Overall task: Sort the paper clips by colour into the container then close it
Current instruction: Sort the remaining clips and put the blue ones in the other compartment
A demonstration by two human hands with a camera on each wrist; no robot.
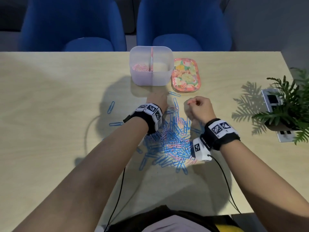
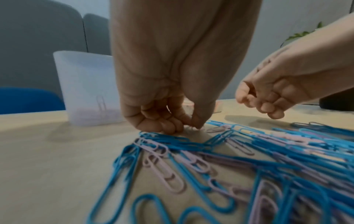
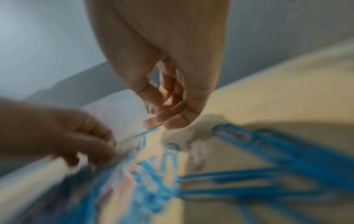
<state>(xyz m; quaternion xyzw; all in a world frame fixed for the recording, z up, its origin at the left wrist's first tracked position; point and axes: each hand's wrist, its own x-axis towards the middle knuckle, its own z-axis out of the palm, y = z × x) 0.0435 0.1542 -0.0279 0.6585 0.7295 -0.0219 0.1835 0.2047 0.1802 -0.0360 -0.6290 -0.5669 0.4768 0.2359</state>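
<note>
A heap of blue and pink paper clips (image 1: 170, 139) lies mid-table. Behind it stands a translucent container (image 1: 167, 77) with a centre divider; pink clips (image 1: 139, 67) lie in its left half, while the right half looks bare. Its floral lid (image 1: 185, 76) lies flat to the right. My left hand (image 1: 157, 101) reaches down at the heap's far edge, where its curled fingers and thumb (image 2: 193, 125) pinch a pale pink clip (image 2: 191, 128) on the table. Hovering just right of it, my right hand (image 1: 194, 104) is curled round pink clips (image 3: 151, 121).
Single blue clips (image 1: 111, 107) lie left of the heap. A potted plant (image 1: 287, 104) stands on a power socket panel at the table's right edge. Two blue chairs (image 1: 71, 24) stand beyond the far edge. Wrist cables run back to my body.
</note>
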